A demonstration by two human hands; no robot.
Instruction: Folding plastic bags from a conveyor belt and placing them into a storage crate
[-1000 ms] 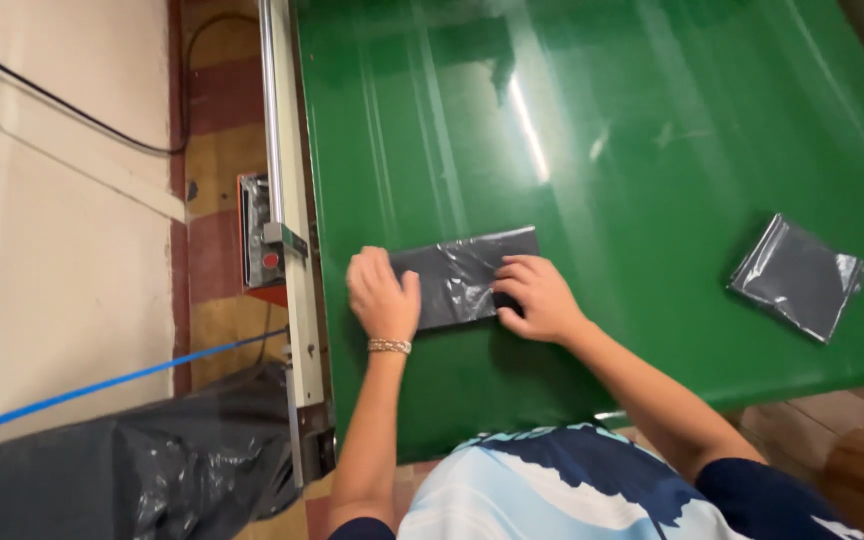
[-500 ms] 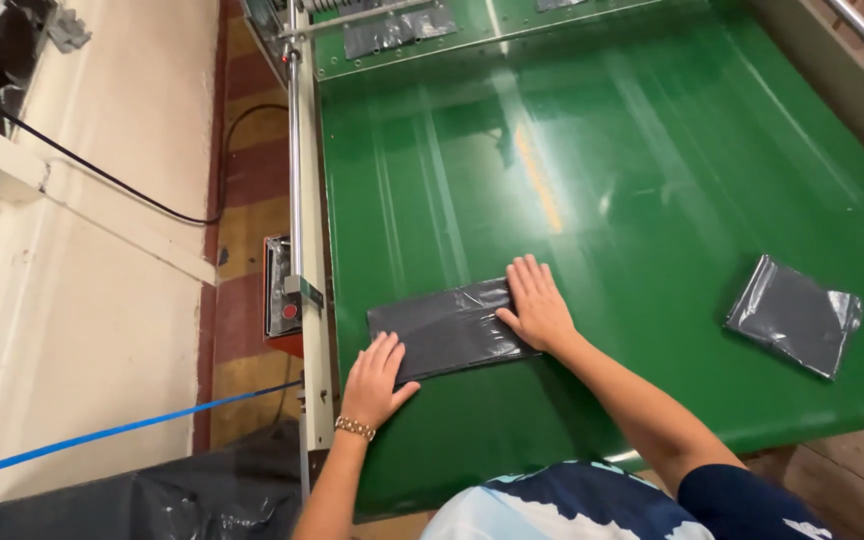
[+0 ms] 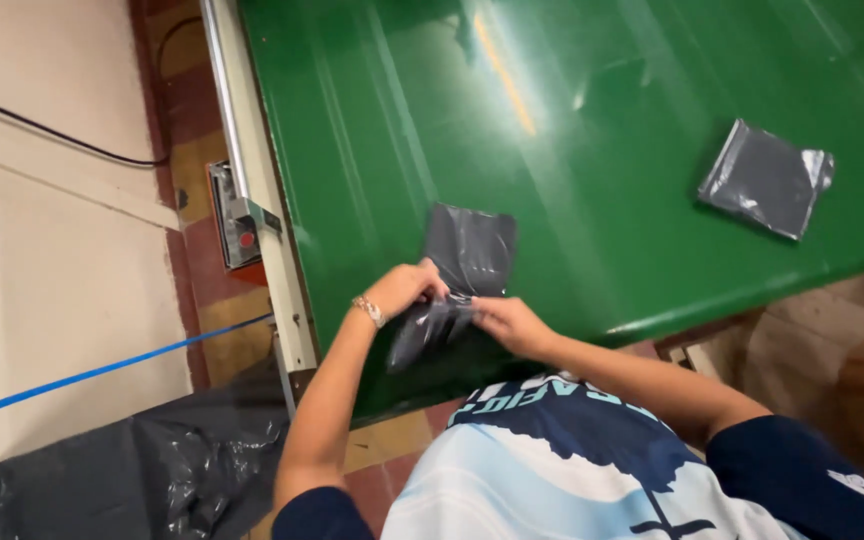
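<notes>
A dark grey plastic mailer bag (image 3: 470, 250) is lifted off the green belt (image 3: 572, 150) near its front left corner. My left hand (image 3: 404, 288) grips the bag's near left edge. My right hand (image 3: 507, 322) pinches its near right edge. The lower part of the bag hangs crumpled between the two hands, and the upper part stands up over the belt. A bracelet circles my left wrist.
A second grey mailer bag (image 3: 767, 178) lies flat on the belt at the right. A metal rail with a red-buttoned control box (image 3: 237, 215) runs along the belt's left side. A black plastic sack (image 3: 132, 470) sits on the floor at lower left. A blue tape line (image 3: 102, 370) crosses the floor.
The bag lay flat on the belt under both palms; now both hands have picked it up by its near edge and turned it upright.
</notes>
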